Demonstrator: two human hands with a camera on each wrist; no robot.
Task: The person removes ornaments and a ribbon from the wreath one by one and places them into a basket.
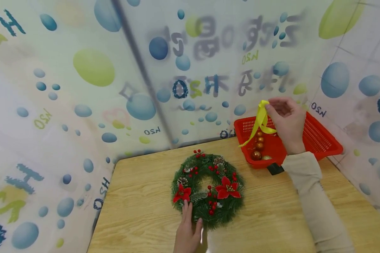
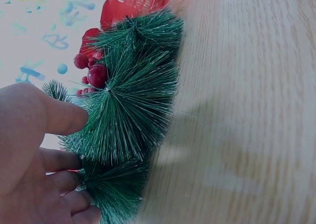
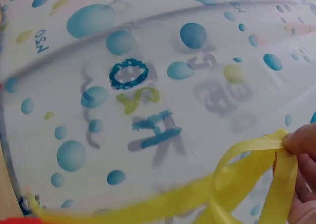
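A green wreath with red poinsettias, berries and pinecones lies flat on the table. My left hand rests at its lower left edge, fingers straight and touching near a red flower. In the left wrist view the thumb and fingers lie against the green needles. My right hand pinches a yellow ribbon between thumb and fingertips above the red basket. The ribbon's looped lengths hang down over the basket's rim, and the right wrist view shows the yellow loop close up.
Inside the basket lie several copper-coloured balls near its left side. A small black piece sits at the basket's front edge. The wooden table meets a patterned curtain behind and at both sides.
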